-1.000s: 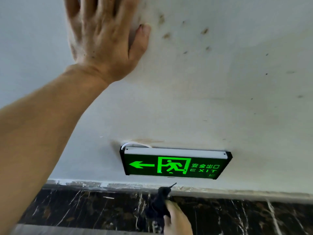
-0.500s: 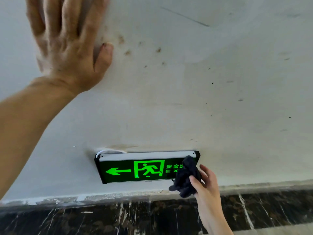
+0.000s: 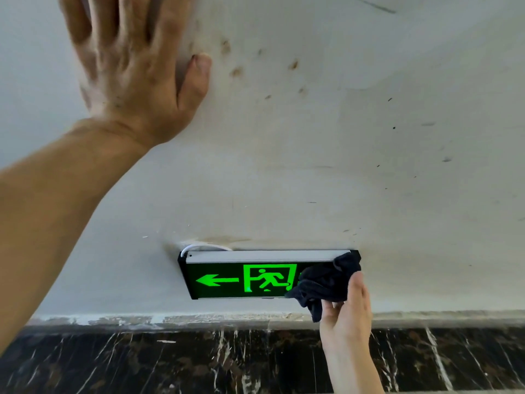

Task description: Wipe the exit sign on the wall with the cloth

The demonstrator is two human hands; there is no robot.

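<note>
Wiping under way: right hand (image 3: 348,311) clamps crumpled dark cloth (image 3: 324,282) against right end of black, green-lit rectangular exit sign (image 3: 241,275), low on white wall (image 3: 312,166). Left hand (image 3: 136,61) flat, fingers spread, holding nothing. Arrow and running-figure panel apparently left to wipe.

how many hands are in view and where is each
2. The left hand lies flat on the wall, up and left of the exit sign. The right hand presses a dark cloth against the sign's right end.
</note>
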